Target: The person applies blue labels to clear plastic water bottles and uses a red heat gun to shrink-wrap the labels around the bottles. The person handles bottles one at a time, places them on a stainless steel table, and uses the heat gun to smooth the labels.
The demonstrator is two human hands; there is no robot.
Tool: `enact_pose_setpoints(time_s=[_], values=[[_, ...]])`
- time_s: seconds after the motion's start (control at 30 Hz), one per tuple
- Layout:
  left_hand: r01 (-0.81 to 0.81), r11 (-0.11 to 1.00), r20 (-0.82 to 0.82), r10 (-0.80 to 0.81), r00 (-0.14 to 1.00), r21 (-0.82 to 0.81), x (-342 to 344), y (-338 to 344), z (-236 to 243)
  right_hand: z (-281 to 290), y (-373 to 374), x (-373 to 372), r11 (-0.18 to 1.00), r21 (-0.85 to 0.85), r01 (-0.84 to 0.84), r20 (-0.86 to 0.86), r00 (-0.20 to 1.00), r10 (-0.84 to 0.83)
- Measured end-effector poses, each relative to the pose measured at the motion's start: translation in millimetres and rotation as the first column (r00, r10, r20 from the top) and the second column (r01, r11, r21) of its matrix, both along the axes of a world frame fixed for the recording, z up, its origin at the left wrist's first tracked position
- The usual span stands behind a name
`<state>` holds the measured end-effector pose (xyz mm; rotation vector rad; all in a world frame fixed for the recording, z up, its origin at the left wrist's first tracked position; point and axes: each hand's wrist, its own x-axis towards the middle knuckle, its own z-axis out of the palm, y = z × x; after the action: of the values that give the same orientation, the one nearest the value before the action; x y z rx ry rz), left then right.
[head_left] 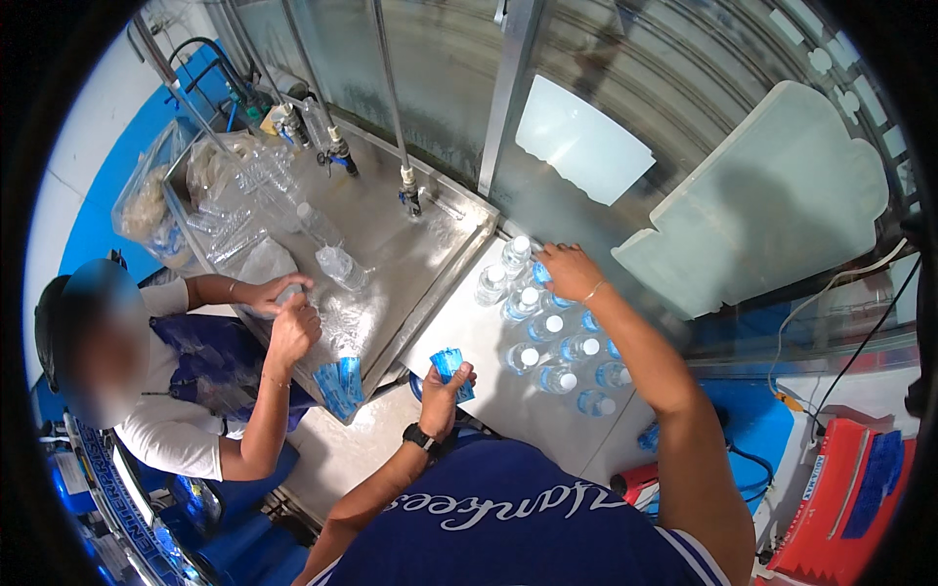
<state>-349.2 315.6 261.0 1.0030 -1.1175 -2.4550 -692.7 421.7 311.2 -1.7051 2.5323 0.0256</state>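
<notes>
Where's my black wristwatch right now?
In the head view, the wristwatch sits left of centre on your left wrist, below your left hand holding blue labels.

You wear a navy shirt (498, 471) with white script lettering (520, 511), white-striped sleeves (696, 559), a black watch (423, 437) and a thin bracelet (594, 290).

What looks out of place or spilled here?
Clear bottles lie jumbled in the metal tray, untidy compared with the capped bottles standing upright on the white table. No damage stands out.
</notes>
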Motion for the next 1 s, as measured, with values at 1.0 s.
enact_pose_setpoints(time_s=[1.0], values=[[0.152, 0.973, -0.171, -0.182, 0.968, -0.173, -76.0, 12.4, 38.3, 22.7, 50.1, 199.3, 0.468, -0.327, 0.821, 0.935, 0.352, 0.037]])
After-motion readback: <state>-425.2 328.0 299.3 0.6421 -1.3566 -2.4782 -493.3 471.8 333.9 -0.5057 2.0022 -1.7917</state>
